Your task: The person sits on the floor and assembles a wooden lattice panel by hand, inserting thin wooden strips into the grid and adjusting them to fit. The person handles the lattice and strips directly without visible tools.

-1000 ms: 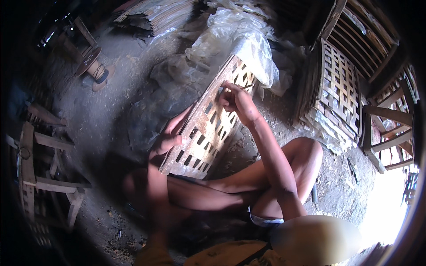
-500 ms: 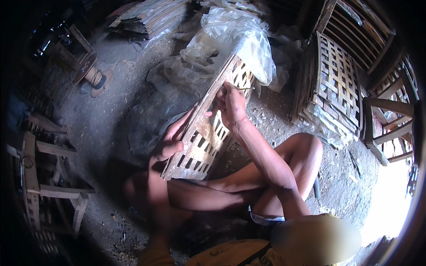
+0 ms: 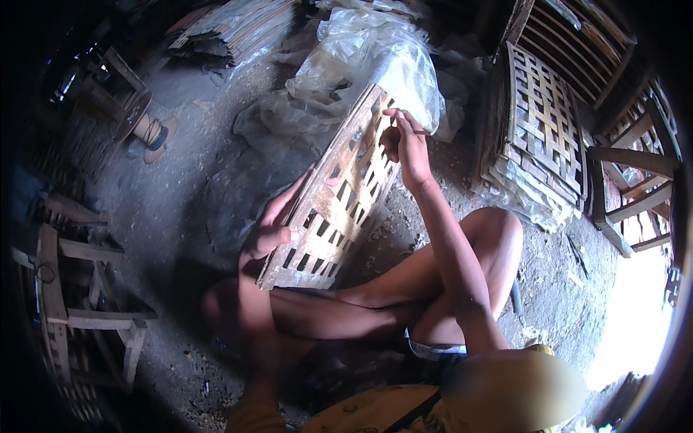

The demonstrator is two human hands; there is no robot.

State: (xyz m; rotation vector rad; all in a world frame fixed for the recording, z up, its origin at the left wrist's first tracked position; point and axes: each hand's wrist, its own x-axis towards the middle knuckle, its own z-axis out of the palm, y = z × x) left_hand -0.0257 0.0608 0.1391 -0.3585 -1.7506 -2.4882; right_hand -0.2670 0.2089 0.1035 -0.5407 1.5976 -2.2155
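Observation:
A woven bamboo lattice panel (image 3: 328,211) with a wooden edge strip stands tilted over my crossed legs, slanting up and away to the right. My left hand (image 3: 273,232) is closed round its near left edge, the thumb on the lattice face and the fingers behind. Close to the panel's far right edge is my right hand (image 3: 411,150), its fingers bent. A thin rod-like tool (image 3: 423,133) sticks out from between those fingers; its exact kind is too small to make out.
Crumpled clear plastic sheeting (image 3: 361,43) lies beyond the panel. Stacked lattice panels (image 3: 545,115) stand at the right beside a wooden frame (image 3: 639,155). At left are a spool of cord (image 3: 148,130) and a wooden stand (image 3: 90,314). Flat sheets (image 3: 234,32) are piled at the back.
My right hand has moved from the lattice face outward to the right and slightly up, toward the panel's far right edge. My left hand keeps its hold; the panel has shifted slightly left.

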